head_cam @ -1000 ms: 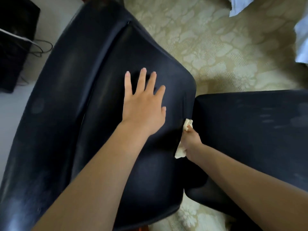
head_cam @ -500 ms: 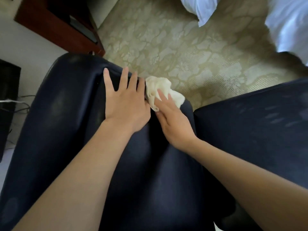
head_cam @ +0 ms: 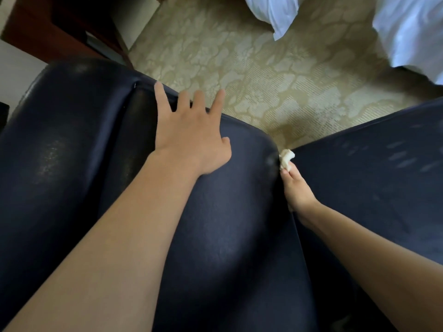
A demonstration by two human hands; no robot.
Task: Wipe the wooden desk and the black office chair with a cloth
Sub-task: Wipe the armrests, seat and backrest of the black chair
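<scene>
The black office chair (head_cam: 227,224) fills the lower left and middle of the head view, its padded back seen from above. My left hand (head_cam: 191,137) lies flat on the top of the backrest, fingers spread and straight. My right hand (head_cam: 297,190) is down in the gap between the backrest and the black seat (head_cam: 374,183) at the right, gripping a cream cloth (head_cam: 285,158) against the backrest's right edge. Only a small tuft of the cloth shows above the fingers.
Patterned beige carpet (head_cam: 275,80) lies beyond the chair. White bedding (head_cam: 407,29) hangs in at the top right. A dark red-brown wooden furniture piece (head_cam: 48,27) stands at the top left, close to the chair's far edge.
My right hand has carried the cloth from the top of the backrest down to its right edge, into the gap by the seat. My left hand stays flat, its fingers spread wider.
</scene>
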